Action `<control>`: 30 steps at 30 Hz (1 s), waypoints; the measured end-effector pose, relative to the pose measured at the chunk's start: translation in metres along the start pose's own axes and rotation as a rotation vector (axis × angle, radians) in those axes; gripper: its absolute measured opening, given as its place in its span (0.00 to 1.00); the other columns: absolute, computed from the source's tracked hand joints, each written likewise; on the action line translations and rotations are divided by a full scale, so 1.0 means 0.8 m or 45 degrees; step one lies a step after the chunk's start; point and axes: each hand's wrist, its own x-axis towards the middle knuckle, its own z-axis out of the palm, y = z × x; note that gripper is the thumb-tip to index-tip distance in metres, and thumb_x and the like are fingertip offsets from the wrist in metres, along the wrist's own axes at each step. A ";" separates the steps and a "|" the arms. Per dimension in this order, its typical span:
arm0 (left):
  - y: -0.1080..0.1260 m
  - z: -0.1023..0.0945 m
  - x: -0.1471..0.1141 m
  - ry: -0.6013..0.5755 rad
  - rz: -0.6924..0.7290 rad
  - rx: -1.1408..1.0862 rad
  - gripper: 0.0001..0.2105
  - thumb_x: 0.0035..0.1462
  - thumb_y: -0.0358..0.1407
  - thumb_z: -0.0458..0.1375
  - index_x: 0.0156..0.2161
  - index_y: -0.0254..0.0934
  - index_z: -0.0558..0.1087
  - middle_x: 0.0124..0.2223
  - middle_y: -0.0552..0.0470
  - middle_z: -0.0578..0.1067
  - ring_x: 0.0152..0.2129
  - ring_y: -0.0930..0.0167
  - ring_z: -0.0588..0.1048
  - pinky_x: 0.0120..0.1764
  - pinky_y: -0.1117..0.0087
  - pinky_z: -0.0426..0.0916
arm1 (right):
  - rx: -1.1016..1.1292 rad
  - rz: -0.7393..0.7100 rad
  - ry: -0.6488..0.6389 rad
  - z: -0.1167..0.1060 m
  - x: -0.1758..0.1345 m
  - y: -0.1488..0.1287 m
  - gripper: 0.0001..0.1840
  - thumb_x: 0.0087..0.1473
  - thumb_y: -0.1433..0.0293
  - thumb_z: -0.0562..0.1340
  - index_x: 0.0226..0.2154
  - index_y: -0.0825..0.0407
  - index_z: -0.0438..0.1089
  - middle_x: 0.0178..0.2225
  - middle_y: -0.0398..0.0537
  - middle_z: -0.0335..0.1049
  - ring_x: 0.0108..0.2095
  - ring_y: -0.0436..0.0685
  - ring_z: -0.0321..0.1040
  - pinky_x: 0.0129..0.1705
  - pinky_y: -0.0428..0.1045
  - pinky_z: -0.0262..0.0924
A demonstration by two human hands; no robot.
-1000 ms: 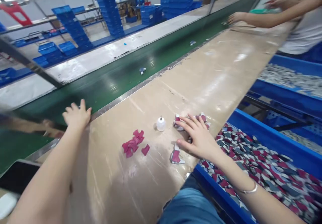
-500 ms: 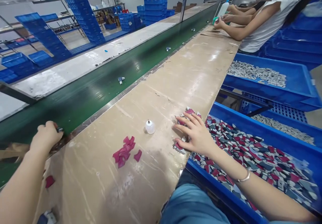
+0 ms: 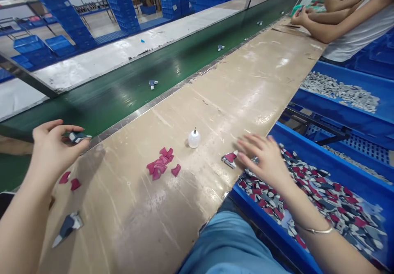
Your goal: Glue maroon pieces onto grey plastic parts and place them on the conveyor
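Note:
My left hand (image 3: 58, 146) pinches a small dark-grey and white moulded piece (image 3: 79, 137) between thumb and fingers, above the near edge of the green belt. My right hand (image 3: 261, 159) hovers at the table's right edge with fingers spread, slightly blurred. Beside its thumb lies a maroon, white and grey piece (image 3: 229, 159); another small piece shows partly beneath the palm. Maroon flat pieces (image 3: 160, 165) lie in a loose pile mid-table, near a small white bottle (image 3: 193, 139) with a thin tip. A dark-grey and white piece (image 3: 67, 226) rests at the lower left.
A blue bin (image 3: 273, 233) of maroon, grey and white pieces stands below the table's right edge. The green conveyor belt (image 3: 107, 105) carries several pieces. Another person's arm (image 3: 14, 144) reaches in at left; co-workers' hands (image 3: 300, 17) work at the far right. Blue crates (image 3: 120, 7) are stacked behind.
My left hand has lifted from the belt with the grey and white piece now visible. My right hand has moved right to the edge, and most pieces under it have left the tabletop.

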 end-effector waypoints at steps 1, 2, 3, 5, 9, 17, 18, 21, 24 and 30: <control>0.008 -0.003 -0.014 -0.002 -0.045 -0.022 0.11 0.56 0.43 0.65 0.39 0.40 0.74 0.42 0.43 0.75 0.67 0.46 0.68 0.60 0.46 0.75 | 0.107 -0.113 -0.063 0.001 0.000 -0.009 0.19 0.72 0.60 0.58 0.57 0.44 0.79 0.60 0.55 0.81 0.63 0.73 0.75 0.67 0.79 0.61; 0.015 -0.006 -0.031 -0.055 -0.119 -0.043 0.12 0.56 0.44 0.66 0.40 0.40 0.75 0.49 0.42 0.77 0.64 0.47 0.72 0.57 0.49 0.77 | 0.199 -0.204 -0.117 0.001 0.001 -0.014 0.17 0.72 0.62 0.58 0.56 0.43 0.79 0.58 0.52 0.82 0.62 0.70 0.76 0.68 0.76 0.62; 0.021 -0.009 -0.049 -0.088 -0.194 -0.092 0.14 0.55 0.46 0.67 0.41 0.40 0.76 0.58 0.42 0.78 0.58 0.49 0.77 0.55 0.49 0.78 | 0.258 -0.252 -0.140 0.001 0.002 -0.016 0.15 0.72 0.63 0.58 0.53 0.42 0.80 0.55 0.50 0.84 0.59 0.68 0.78 0.68 0.74 0.62; 0.027 -0.012 -0.088 -0.118 -0.273 -0.259 0.17 0.52 0.48 0.69 0.42 0.41 0.77 0.68 0.43 0.75 0.48 0.53 0.83 0.54 0.48 0.80 | 0.265 -0.199 -0.064 -0.003 0.004 -0.010 0.12 0.71 0.64 0.60 0.45 0.44 0.81 0.46 0.49 0.86 0.50 0.66 0.82 0.68 0.74 0.61; 0.026 -0.003 -0.161 -0.003 -0.244 -0.629 0.19 0.47 0.44 0.71 0.44 0.43 0.74 0.65 0.43 0.77 0.41 0.59 0.86 0.53 0.48 0.83 | 0.467 0.222 0.251 -0.010 0.012 -0.014 0.11 0.61 0.56 0.69 0.38 0.46 0.82 0.42 0.54 0.83 0.46 0.69 0.78 0.61 0.71 0.66; 0.066 0.043 -0.256 -0.128 -0.297 -0.939 0.24 0.58 0.41 0.68 0.59 0.46 0.70 0.66 0.41 0.72 0.48 0.59 0.87 0.44 0.62 0.86 | 2.449 0.725 -0.729 0.039 0.092 -0.175 0.39 0.65 0.33 0.51 0.43 0.47 0.79 0.28 0.43 0.67 0.22 0.51 0.50 0.19 0.45 0.49; 0.074 0.047 -0.268 -0.149 -0.332 -0.986 0.24 0.60 0.40 0.68 0.60 0.45 0.69 0.66 0.41 0.73 0.48 0.59 0.87 0.43 0.63 0.86 | 2.542 0.716 -0.790 0.046 0.100 -0.178 0.33 0.66 0.37 0.55 0.42 0.47 0.77 0.26 0.40 0.62 0.21 0.50 0.45 0.19 0.45 0.46; 0.095 0.061 -0.306 -0.269 -0.394 -1.219 0.26 0.62 0.36 0.67 0.63 0.47 0.68 0.67 0.42 0.74 0.50 0.60 0.87 0.44 0.65 0.85 | 2.422 0.556 -0.881 0.060 0.116 -0.163 0.22 0.68 0.48 0.59 0.34 0.47 0.71 0.22 0.32 0.42 0.22 0.52 0.31 0.20 0.45 0.42; 0.111 0.077 -0.334 -0.325 -0.461 -1.454 0.32 0.63 0.31 0.67 0.68 0.52 0.63 0.68 0.43 0.73 0.54 0.61 0.85 0.48 0.66 0.84 | 2.244 0.510 -0.938 0.067 0.116 -0.152 0.21 0.67 0.50 0.59 0.29 0.44 0.62 0.22 0.31 0.34 0.22 0.53 0.27 0.20 0.48 0.40; 0.121 0.102 -0.351 -0.212 -0.577 -1.640 0.34 0.63 0.26 0.67 0.68 0.54 0.62 0.70 0.47 0.71 0.55 0.65 0.84 0.51 0.68 0.82 | 2.117 0.377 -0.689 0.052 0.066 -0.204 0.21 0.60 0.45 0.66 0.34 0.44 0.67 0.20 0.34 0.55 0.16 0.51 0.48 0.18 0.49 0.50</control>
